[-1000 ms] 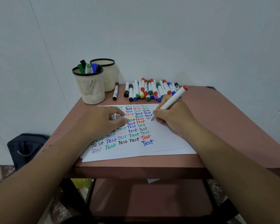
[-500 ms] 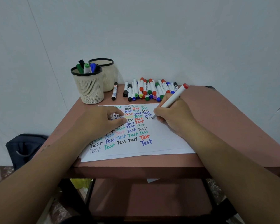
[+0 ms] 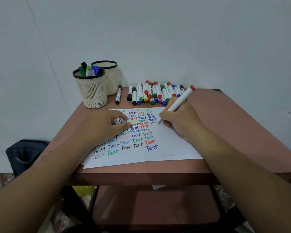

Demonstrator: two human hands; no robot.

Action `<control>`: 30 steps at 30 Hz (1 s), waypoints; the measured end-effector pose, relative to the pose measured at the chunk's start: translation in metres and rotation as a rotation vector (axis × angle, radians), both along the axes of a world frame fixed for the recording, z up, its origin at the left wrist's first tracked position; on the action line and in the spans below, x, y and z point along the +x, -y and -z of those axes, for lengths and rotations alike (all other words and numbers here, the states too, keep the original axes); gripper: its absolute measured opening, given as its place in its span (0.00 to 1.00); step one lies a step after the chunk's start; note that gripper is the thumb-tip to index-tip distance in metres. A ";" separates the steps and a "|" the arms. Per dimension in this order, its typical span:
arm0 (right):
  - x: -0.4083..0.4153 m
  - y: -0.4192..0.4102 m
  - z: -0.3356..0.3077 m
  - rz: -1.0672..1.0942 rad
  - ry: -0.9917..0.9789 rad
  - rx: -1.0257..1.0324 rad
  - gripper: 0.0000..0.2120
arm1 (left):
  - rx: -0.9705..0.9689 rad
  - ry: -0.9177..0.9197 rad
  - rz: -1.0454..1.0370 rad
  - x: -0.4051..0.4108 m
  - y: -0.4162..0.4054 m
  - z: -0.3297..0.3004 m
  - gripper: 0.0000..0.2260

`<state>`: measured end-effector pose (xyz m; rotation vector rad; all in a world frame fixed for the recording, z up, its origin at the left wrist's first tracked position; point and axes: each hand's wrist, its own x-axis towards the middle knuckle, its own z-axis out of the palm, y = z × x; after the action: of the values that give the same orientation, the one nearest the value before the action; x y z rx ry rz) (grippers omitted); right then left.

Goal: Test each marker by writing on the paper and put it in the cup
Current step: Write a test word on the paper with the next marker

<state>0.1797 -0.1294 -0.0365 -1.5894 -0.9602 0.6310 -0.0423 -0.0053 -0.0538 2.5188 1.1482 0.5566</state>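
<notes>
Your paper (image 3: 168, 148) lies flat on the table (image 3: 242, 132), pinned by your left hand (image 3: 101, 128), fingers loosely bent on it, holding nothing. Beyond the paper's far-left corner stands the front cup (image 3: 91, 89), already carrying tested markers. Your right hand (image 3: 180, 121) pinches the red-ended marker (image 3: 178, 104), tip on the paper, barrel leaning up and away to the right. So the cup sits across from that hand; expect a leftward reach.

Home study corner: small table (image 3: 242, 125) w/ bag (image 3: 23, 153), bare wall (image 3: 175, 39).
</notes>
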 end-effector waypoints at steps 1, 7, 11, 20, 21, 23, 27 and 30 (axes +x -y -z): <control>0.000 0.000 0.000 -0.004 0.000 -0.001 0.15 | -0.003 -0.002 0.002 0.000 0.000 0.000 0.17; -0.001 0.000 0.000 -0.018 0.069 -0.034 0.12 | -0.007 -0.016 -0.005 0.001 0.001 -0.002 0.18; -0.002 0.001 -0.002 0.002 0.088 -0.031 0.11 | 0.001 -0.021 0.000 0.001 0.003 -0.003 0.18; 0.000 -0.001 -0.001 0.003 -0.096 0.129 0.08 | -0.063 0.201 0.075 -0.002 -0.001 0.004 0.07; 0.001 0.000 -0.002 -0.005 -0.123 0.136 0.09 | -0.048 0.202 0.062 -0.002 -0.001 0.004 0.06; 0.000 0.001 -0.003 -0.053 -0.214 0.171 0.09 | 0.012 0.193 0.045 -0.003 -0.001 0.003 0.05; -0.003 0.007 -0.004 -0.183 -0.289 0.245 0.08 | 0.125 0.183 0.098 -0.002 0.002 -0.001 0.05; -0.006 0.008 -0.005 -0.216 -0.259 0.266 0.08 | 0.135 0.188 0.146 -0.002 0.001 0.000 0.05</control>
<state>0.1740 -0.1377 -0.0316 -1.1474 -0.9818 0.8012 -0.0446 -0.0060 -0.0541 2.5694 0.8786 0.8360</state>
